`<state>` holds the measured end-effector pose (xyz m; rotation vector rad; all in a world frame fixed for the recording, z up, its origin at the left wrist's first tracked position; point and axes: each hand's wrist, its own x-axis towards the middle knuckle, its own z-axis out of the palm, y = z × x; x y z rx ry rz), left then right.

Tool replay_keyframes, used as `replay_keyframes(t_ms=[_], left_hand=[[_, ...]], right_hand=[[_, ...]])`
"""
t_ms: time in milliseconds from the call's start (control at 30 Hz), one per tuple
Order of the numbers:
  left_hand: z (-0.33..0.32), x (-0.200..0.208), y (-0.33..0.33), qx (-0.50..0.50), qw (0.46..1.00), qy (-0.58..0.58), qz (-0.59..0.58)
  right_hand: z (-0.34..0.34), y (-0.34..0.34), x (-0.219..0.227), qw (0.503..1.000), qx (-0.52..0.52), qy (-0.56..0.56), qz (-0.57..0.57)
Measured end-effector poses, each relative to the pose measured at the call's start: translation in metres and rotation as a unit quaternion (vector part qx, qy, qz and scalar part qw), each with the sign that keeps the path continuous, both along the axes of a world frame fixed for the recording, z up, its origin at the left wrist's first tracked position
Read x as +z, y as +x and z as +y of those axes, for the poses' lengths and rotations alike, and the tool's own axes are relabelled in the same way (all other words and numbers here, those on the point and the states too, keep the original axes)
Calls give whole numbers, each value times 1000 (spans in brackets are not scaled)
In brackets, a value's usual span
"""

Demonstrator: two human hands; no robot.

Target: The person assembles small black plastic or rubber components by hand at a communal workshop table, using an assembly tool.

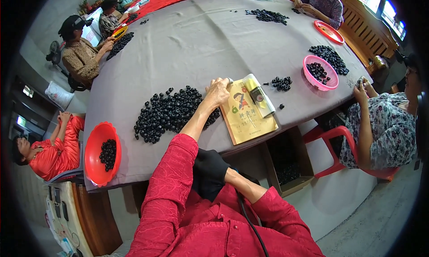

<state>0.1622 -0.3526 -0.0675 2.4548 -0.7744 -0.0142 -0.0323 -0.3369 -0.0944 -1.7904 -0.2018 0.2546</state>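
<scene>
My left hand (217, 91), bare, reaches over the table to the upper left edge of a yellow notebook (243, 134) with a cartoon child on its cover. Its fingers are curled, and a small pale tip shows beside them; what it belongs to I cannot make out. A clear plastic packet (267, 106) with a yellow and black item lies on the notebook, near a thin pale stick (251, 120). Left of the hand spreads a pile of small black ring-like pieces (163, 112). My right hand (208, 173), in a black glove, rests at the table's near edge, its fingers hidden.
A red bowl (93, 156) and a pink basket (332, 78) hold black pieces. A small cluster (281, 83) lies right of the notebook. A cardboard box (290, 185) stands below the table edge. Several people sit around the grey-covered table (187, 42), one close at right.
</scene>
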Motion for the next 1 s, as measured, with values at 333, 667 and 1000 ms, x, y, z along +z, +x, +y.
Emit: replay_keyframes(t_ms=[333,667,1000], left_hand=[[43,34,2,-2,995,-67,-73],[201,61,-43,125,970,-200,56],[275,-11,-128,261,925,-272,31]], right_hand=[[1,-2,7,1000,-11,19,11],[6,-4,14,999,-23,28,21],[15,-4,14,999,-35,23,-5]])
